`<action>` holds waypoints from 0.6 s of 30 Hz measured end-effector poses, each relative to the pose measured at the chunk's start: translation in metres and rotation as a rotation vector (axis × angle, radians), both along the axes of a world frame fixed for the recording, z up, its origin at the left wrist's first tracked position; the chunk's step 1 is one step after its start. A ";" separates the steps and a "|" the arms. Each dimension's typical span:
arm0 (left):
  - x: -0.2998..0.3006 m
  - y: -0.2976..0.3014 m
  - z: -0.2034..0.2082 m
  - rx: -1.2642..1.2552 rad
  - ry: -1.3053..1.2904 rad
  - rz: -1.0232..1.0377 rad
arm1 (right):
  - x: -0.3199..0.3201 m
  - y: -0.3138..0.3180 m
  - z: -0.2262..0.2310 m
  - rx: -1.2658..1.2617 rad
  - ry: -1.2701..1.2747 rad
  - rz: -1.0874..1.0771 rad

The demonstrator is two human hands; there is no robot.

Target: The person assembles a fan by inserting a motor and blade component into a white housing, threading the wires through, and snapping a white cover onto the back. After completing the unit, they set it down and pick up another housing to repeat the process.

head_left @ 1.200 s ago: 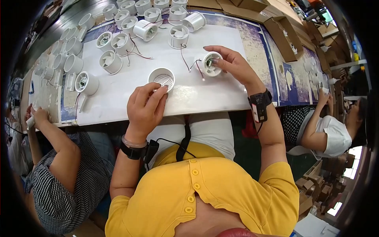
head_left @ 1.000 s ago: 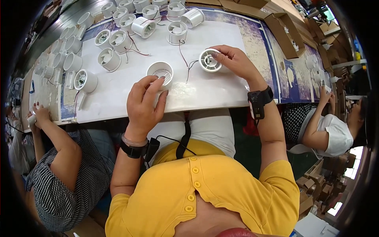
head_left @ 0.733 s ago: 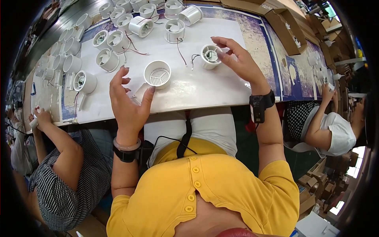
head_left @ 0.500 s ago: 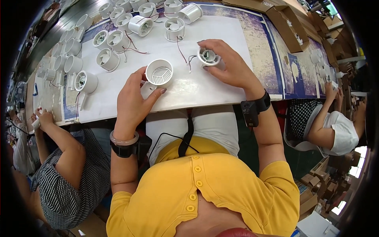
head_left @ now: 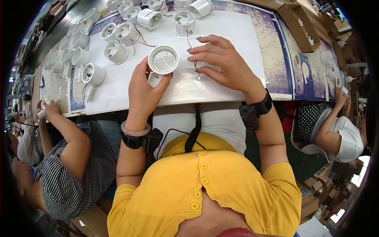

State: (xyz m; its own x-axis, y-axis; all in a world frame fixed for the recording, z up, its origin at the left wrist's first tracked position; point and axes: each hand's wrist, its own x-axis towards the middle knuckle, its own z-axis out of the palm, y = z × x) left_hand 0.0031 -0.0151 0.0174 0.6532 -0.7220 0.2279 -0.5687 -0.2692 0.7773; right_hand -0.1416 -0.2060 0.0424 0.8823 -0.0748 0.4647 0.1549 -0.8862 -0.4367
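Note:
My left hand [head_left: 148, 89] grips a white cylindrical housing [head_left: 163, 60] from its lower left side, thumb near a flat tab. The housing's open end faces up and shows a slatted grille inside. To its right, my right hand [head_left: 223, 65] hovers over the white work sheet with fingers spread. A thin dark wire [head_left: 196, 68] with a small white connector hangs beside its fingertips; whether they touch it, I cannot tell. No part shows in that hand, though its palm is hidden. Beyond it, a white fan unit [head_left: 184, 23] stands upright with a wire trailing toward me.
Several white fan units [head_left: 116, 52] with loose wires stand or lie at the far left of the sheet. More white housings [head_left: 81, 57] line its left side. An open cardboard box [head_left: 299, 29] sits far right. Co-workers sit at left [head_left: 75, 166] and right [head_left: 335, 130].
My right hand held a small round white part with a wire; now its fingers are spread and that part is out of sight. My left hand has turned the housing slightly and moved it away from me.

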 end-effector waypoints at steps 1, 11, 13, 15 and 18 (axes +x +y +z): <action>0.001 -0.001 -0.003 -0.017 0.034 0.011 | 0.002 0.000 -0.001 -0.005 -0.008 0.022; -0.001 -0.008 -0.005 -0.157 0.312 -0.022 | 0.010 0.001 -0.002 0.150 -0.033 0.037; -0.002 -0.010 -0.005 -0.165 0.338 -0.027 | 0.012 0.001 -0.004 0.147 -0.034 0.038; -0.004 -0.013 -0.004 -0.193 0.401 -0.041 | 0.015 0.000 -0.004 0.129 -0.026 0.037; -0.003 -0.015 -0.003 -0.202 0.328 -0.069 | 0.016 0.001 -0.007 0.137 -0.066 0.027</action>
